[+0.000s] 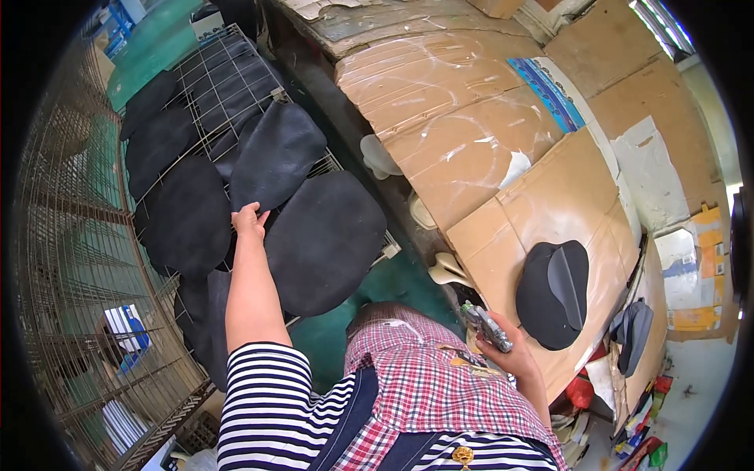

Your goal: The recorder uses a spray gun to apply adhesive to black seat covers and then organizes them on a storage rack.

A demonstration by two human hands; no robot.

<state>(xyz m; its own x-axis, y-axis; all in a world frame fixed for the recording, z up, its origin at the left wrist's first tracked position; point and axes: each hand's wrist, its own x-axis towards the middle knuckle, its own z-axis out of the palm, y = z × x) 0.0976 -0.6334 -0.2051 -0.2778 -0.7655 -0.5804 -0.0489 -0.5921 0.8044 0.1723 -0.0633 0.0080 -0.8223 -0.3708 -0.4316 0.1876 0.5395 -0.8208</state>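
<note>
Black leather-like panel (279, 153) is what our left hand (249, 220) pinches at the near edge, thumb and fingertips together on it, above the wire rack (390, 250). We judge it light and floppy, smooth enough to slide a little, hardly fragile though likely to crease; a rim grip suits it, sparing the broad face. Whether it rests fully on the rack, we cannot tell. Similar dark panels (326, 243) lie around it. Our right hand (514, 353) is wrapped around a metallic hand tool (488, 328), near the cardboard-covered worktop (424, 86), where a partly folded black piece (538, 306) lies.
</note>
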